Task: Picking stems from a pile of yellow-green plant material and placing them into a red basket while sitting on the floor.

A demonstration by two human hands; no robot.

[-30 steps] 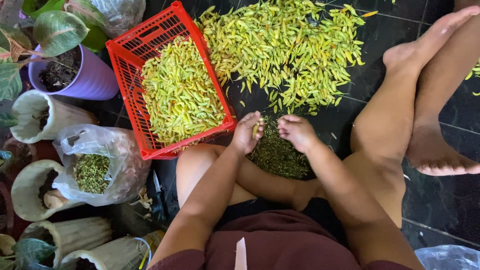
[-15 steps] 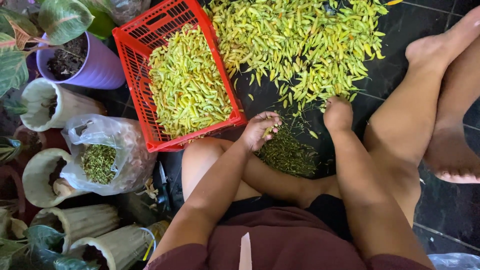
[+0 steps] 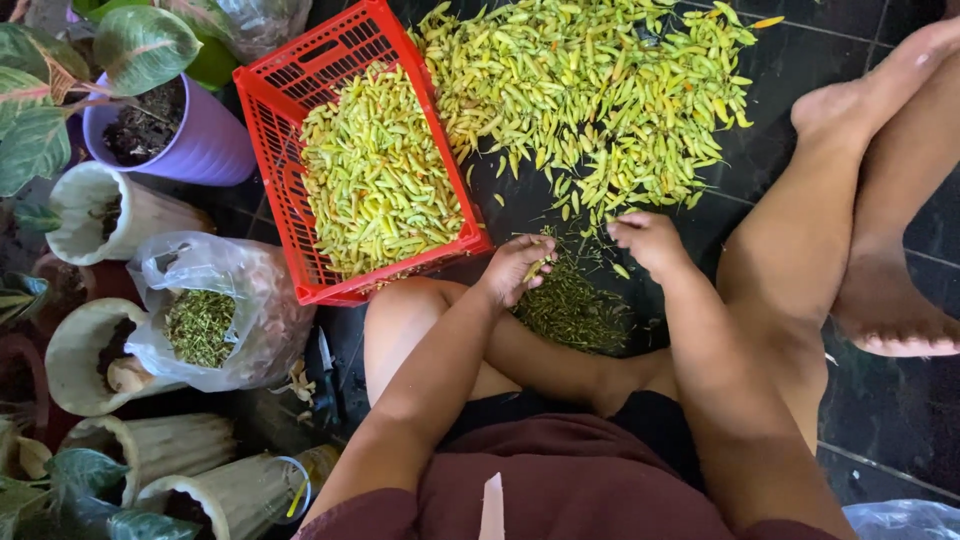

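Sitting cross-legged on the dark tiled floor (image 3: 900,430), a person works between two heaps of produce.

Item: left hand (image 3: 516,268), fingers curled shut on one small yellow-green chilli pepper (image 3: 540,267), held just past the near corner of the crate and above the stem pile.

Item: right hand (image 3: 650,240), fingers loosely bent with the tips drawn together at the near edge of the loose heap; whether they pinch anything cannot be told.

Item: large loose heap of yellow-green chilli peppers (image 3: 600,100), spread on the floor from the top edge of view down to the right hand; its left margin touches the crate wall.

Item: red slotted plastic crate (image 3: 265,150), set at a tilt to the tile lines, holding a bed of sorted chilli peppers (image 3: 375,180); its near corner touches the person's left knee.

Item: dark green pile of plucked stems (image 3: 572,305), lying in the pocket between the folded legs, directly under both hands.

Item: clear plastic bag holding green stems (image 3: 205,310), just left of the crate.

Item: purple plastic flowerpot with soil (image 3: 190,140), against the crate's far left side, with broad leaves over it.

Item: row of pale ribbed pots (image 3: 120,215), crowding the left border.

Open room: bare tiles show only right of the outstretched legs and in a narrow strip between heap and shin.
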